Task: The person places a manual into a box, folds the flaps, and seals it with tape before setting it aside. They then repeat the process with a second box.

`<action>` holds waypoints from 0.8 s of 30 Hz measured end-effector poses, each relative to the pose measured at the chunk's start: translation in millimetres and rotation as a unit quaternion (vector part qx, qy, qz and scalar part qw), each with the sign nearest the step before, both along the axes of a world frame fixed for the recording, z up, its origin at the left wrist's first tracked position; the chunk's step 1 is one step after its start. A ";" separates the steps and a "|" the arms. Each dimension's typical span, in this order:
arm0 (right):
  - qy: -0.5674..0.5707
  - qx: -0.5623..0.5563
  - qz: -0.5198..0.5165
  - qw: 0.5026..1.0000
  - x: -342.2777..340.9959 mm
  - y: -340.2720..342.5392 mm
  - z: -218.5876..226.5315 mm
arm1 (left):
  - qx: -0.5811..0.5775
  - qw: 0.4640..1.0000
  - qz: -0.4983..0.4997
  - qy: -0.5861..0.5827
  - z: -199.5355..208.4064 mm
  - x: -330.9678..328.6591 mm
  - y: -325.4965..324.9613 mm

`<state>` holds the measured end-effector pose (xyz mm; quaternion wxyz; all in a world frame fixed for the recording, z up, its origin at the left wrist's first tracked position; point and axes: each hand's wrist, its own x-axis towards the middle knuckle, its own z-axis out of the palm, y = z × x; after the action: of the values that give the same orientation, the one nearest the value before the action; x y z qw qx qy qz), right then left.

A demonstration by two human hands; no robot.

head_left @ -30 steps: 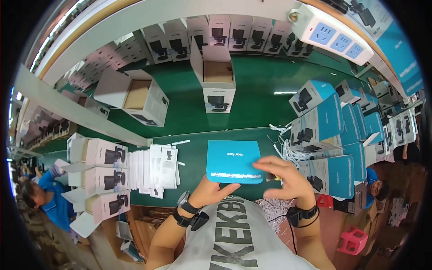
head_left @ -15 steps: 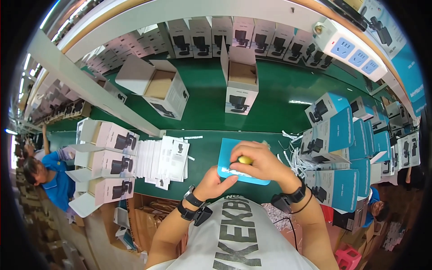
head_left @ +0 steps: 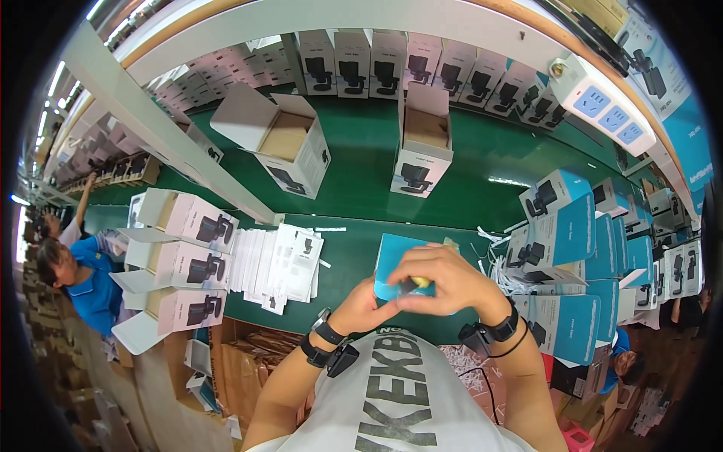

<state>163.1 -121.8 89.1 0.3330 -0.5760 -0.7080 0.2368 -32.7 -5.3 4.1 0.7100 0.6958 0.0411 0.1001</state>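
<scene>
A flat blue rectangular piece (head_left: 389,252) lies on the green bench in front of me, partly covered by my hands. My left hand (head_left: 363,307) is closed at its near left corner, with the thumb stretched toward the right hand and the other fingers mostly hidden. Over the piece curls my right hand (head_left: 446,277), gripping a small rounded yellow thing (head_left: 420,282) with a dark part beside it; its kind is unclear. The right fingertips are slightly blurred and close to the left thumb.
White leaflets (head_left: 290,260) are stacked to the left, beside open boxes (head_left: 197,267). Two open boxes stand farther back, one in the middle (head_left: 422,154). Blue-and-white boxes (head_left: 566,320) and shredded paper (head_left: 501,271) lie right. A power strip (head_left: 606,109) hangs above; co-workers are at both sides.
The view has shifted a little, moving the scene rightward. My right hand has come nearer to my left thumb, still gripping the yellow thing. The blue piece remains under both hands.
</scene>
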 end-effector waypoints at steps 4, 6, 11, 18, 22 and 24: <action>0.063 -0.034 -0.071 0.995 -14.2 -2.0 5.2 | -0.011 1.000 0.008 -0.002 -4.9 -1.4 -1.6; 0.119 0.005 -0.063 0.991 -14.3 -8.4 1.3 | 0.004 0.999 0.031 -0.006 -3.6 -2.9 -5.1; 0.308 0.259 -0.389 0.829 28.7 -107.7 -0.1 | 0.400 0.902 0.159 -0.023 31.8 -1.2 -11.4; 0.038 0.042 -0.198 0.979 -32.1 -51.7 13.0 | 0.186 0.977 0.089 -0.046 5.4 3.4 -10.9; -0.027 0.035 -0.160 0.986 -40.9 -23.6 0.2 | 0.163 0.986 0.032 -0.001 -17.1 -1.4 2.5; -0.038 0.028 -0.145 0.988 -39.4 -29.9 -2.2 | 0.194 0.980 0.035 -0.023 -12.1 -1.7 5.8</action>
<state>123.7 -151.7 86.9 0.3527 -0.6713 -0.6358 0.1439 -34.4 0.5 -8.0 0.5587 0.8158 0.0289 0.1465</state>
